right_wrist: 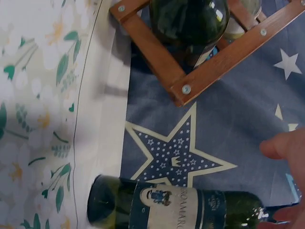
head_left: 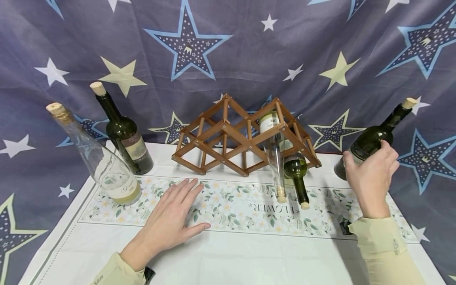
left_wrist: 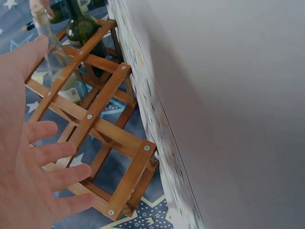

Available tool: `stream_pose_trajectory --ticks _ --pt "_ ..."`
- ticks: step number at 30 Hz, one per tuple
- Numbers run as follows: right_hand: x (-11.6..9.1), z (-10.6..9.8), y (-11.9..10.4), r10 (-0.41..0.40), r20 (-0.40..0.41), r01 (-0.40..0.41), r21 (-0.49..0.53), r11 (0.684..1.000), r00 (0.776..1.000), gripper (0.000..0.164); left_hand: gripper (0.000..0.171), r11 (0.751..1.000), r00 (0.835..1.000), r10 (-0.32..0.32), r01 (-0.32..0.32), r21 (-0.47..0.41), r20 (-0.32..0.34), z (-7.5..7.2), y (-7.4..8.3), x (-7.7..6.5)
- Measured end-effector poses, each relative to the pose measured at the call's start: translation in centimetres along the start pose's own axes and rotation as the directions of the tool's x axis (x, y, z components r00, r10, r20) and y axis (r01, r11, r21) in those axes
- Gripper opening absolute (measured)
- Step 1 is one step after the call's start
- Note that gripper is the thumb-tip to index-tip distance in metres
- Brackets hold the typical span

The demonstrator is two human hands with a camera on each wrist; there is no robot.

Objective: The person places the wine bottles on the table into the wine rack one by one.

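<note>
My right hand (head_left: 372,174) is at a corked dark green wine bottle (head_left: 370,142) that stands at the right end of the table. In the right wrist view its thumb (right_wrist: 279,145) is apart from the bottle, while other fingertips lie by the bottle's neck; whether they touch is unclear. My left hand (head_left: 169,215) is spread above the flowered runner, holding nothing, in front of a wooden folding wine rack (head_left: 222,126). In the rack's right part, a clear bottle (head_left: 274,158) and a green bottle (head_left: 296,170) lie with corked necks toward me.
On the left stand a clear corked bottle (head_left: 107,170) and a dark green corked bottle (head_left: 124,134). A flowered runner (head_left: 228,206) crosses the white tablecloth (head_left: 256,257). Star-patterned cloth (head_left: 249,51) hangs close behind the rack.
</note>
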State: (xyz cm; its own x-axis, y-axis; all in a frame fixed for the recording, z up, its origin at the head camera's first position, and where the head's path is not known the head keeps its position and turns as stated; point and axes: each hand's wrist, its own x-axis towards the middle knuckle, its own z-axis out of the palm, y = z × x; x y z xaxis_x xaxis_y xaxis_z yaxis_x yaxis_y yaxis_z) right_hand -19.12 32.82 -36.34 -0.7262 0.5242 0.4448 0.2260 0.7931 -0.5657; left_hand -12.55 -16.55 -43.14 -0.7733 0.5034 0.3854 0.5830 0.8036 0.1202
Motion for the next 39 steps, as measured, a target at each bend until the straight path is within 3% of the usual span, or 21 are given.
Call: stream_pose_trajectory --ticks 11,23,39 --pt "1.5 0.5 1.2 0.050 -0.028 -0.050 0.008 0.999 0.998 0.095 0.099 1.000 1.000 0.003 -0.003 -0.004 -0.004 0.0 0.0 -0.2" --pt "3.7 0.4 2.1 0.140 0.048 -0.142 0.033 0.989 0.989 0.095 0.098 1.000 1.000 -0.002 0.002 0.004 0.010 0.0 0.0 -0.1" --pt "5.2 0.9 2.9 0.157 0.082 -0.162 0.048 0.986 0.984 0.096 0.099 1.000 1.000 -0.003 0.003 -0.002 0.010 0.0 0.1 -0.1"
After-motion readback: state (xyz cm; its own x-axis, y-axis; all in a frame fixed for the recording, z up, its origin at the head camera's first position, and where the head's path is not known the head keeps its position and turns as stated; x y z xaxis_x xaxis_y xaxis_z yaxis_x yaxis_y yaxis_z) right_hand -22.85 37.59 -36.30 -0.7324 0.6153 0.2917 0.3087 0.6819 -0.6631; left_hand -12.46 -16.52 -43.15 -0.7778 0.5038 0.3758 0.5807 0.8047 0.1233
